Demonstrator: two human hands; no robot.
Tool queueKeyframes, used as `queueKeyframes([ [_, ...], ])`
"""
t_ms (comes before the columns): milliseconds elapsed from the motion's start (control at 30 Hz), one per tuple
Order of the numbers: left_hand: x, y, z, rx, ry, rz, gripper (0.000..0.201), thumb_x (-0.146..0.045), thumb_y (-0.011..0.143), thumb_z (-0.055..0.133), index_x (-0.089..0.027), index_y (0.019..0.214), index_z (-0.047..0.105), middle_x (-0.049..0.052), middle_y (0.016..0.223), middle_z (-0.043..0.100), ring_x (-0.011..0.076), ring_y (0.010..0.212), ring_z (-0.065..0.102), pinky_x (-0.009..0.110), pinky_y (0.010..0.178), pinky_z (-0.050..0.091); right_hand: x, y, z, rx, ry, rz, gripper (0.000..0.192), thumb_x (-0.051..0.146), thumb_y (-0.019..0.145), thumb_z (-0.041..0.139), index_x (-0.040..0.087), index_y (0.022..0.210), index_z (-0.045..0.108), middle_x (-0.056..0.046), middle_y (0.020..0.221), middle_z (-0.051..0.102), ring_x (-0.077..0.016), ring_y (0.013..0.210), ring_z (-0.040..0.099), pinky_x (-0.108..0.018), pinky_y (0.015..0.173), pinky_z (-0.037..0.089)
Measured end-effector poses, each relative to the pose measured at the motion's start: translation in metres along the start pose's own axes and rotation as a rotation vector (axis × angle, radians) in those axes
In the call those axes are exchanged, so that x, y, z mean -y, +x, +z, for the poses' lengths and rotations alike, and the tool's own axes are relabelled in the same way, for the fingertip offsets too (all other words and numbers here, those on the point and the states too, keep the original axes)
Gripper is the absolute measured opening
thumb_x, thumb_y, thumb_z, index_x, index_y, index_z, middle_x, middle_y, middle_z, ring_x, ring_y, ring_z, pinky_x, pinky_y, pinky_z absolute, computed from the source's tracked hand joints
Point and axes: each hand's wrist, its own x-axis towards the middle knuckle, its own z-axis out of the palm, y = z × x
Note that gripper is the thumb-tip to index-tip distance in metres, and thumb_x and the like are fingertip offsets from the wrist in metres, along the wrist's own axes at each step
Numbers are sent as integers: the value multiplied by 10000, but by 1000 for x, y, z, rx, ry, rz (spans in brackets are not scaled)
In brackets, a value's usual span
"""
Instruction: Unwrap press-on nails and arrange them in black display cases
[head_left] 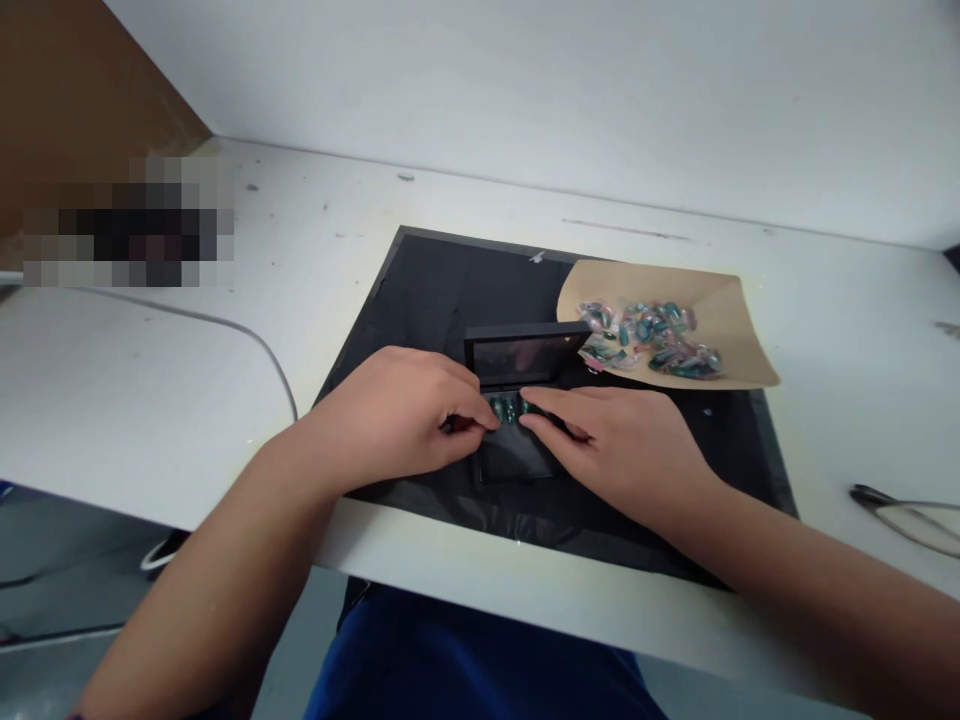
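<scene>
A small black box point(517, 460) with its lid point(525, 355) standing open sits on a black mat point(420, 290). Small teal-green pieces point(506, 408) lie inside the box near the hinge. My left hand point(397, 415) rests at the box's left side, its fingertips pinched on a green piece. My right hand point(615, 440) lies on the right side, its fingers pressing on the pieces in the box. Both hands cover much of the box.
A tan paper sheet point(735, 340) at the mat's right carries a pile of several teal pieces in clear wrappers point(652, 335). A grey cable point(225, 325) curves at the left. Another cable point(907, 510) lies at the right edge. A white wall stands behind the white table point(150, 400).
</scene>
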Motion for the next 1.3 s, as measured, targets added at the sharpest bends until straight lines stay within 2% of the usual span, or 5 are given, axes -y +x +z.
queueKeyframes([
  [200, 1, 0, -1, -16, 28, 9, 145, -226, 892, 667, -303, 924, 785, -81, 898, 772, 116, 801, 711, 236, 679, 466, 3, -9, -23, -237, -128, -110, 289, 420, 991, 597, 248, 886, 806, -13, 700, 736, -181, 641, 663, -322, 561, 351],
  [333, -3, 0, -3, -105, -38, 75, 175, -195, 887, 638, -280, 979, 760, -72, 875, 776, 119, 762, 707, 248, 690, 482, -28, 7, -48, -382, -289, 134, 364, 466, 976, 560, 233, 778, 758, -52, 647, 670, -210, 625, 603, -329, 543, 312],
  [433, -8, 0, -4, -179, -114, 152, 200, -142, 859, 592, -242, 959, 733, -57, 786, 756, 111, 654, 664, 263, 649, 471, -66, 25, -57, -211, -230, 373, 254, 444, 904, 637, 232, 925, 775, -63, 725, 687, -225, 642, 577, -334, 558, 314],
  [567, -10, 0, -3, -161, -133, 179, 180, -105, 827, 532, -206, 849, 680, -42, 747, 730, 120, 646, 651, 283, 645, 466, -100, 36, -60, -56, -93, 311, 326, 409, 873, 671, 230, 1118, 791, -50, 753, 695, -205, 648, 563, -345, 606, 379],
  [1300, -9, 0, 0, -117, -107, 175, 207, -105, 832, 525, -217, 916, 679, -45, 772, 702, 133, 668, 625, 307, 671, 474, -105, 33, -67, 275, 131, 180, 297, 468, 841, 644, 231, 940, 792, -52, 765, 692, -187, 661, 540, -344, 596, 380],
])
